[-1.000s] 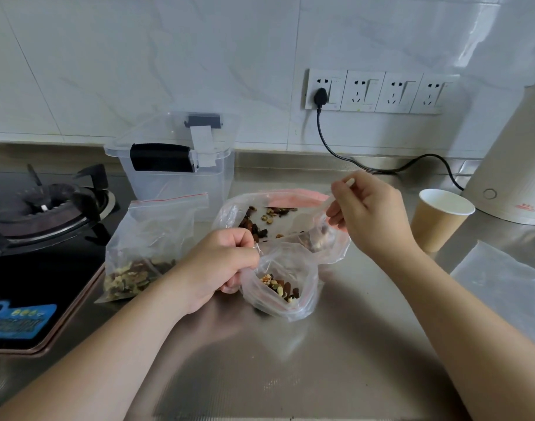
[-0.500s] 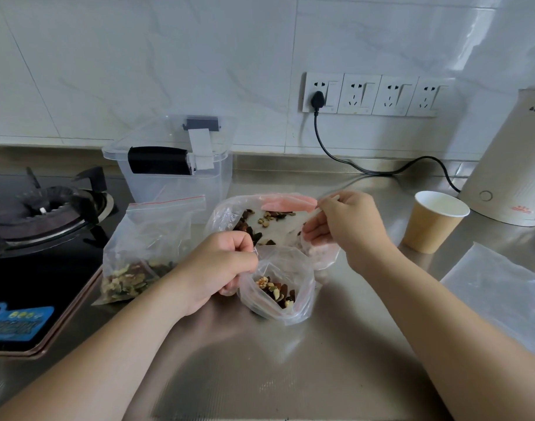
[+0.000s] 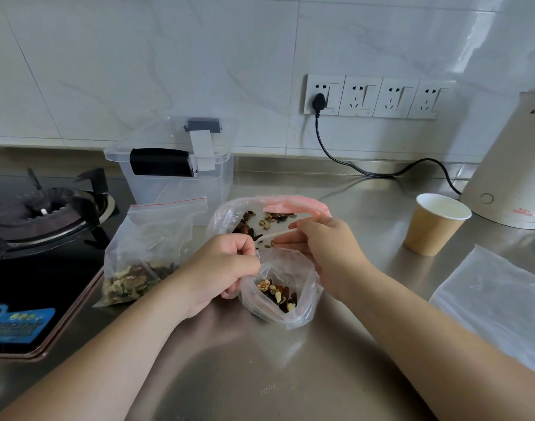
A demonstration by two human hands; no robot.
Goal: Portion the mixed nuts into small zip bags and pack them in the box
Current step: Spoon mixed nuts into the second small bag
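Observation:
My left hand (image 3: 220,268) grips the rim of a small clear zip bag (image 3: 293,278) and holds it open on the steel counter. A small heap of mixed nuts (image 3: 278,294) lies at its bottom. My right hand (image 3: 327,253) holds a white plastic spoon (image 3: 273,236) whose bowl end dips into the large bag of mixed nuts (image 3: 248,220) just behind. A filled zip bag with a red seal (image 3: 144,253) leans to the left. The clear plastic box (image 3: 175,177) stands behind it, its lid on top.
A gas hob (image 3: 41,208) fills the left side. A paper cup (image 3: 436,223) and a cream kettle (image 3: 515,165) with its black cord stand at the right. A stack of flat clear bags (image 3: 497,302) lies near the right edge.
My right hand has come down from above the bags and moved left, bringing the spoon into the large bag. My left hand has kept its hold on the small bag.

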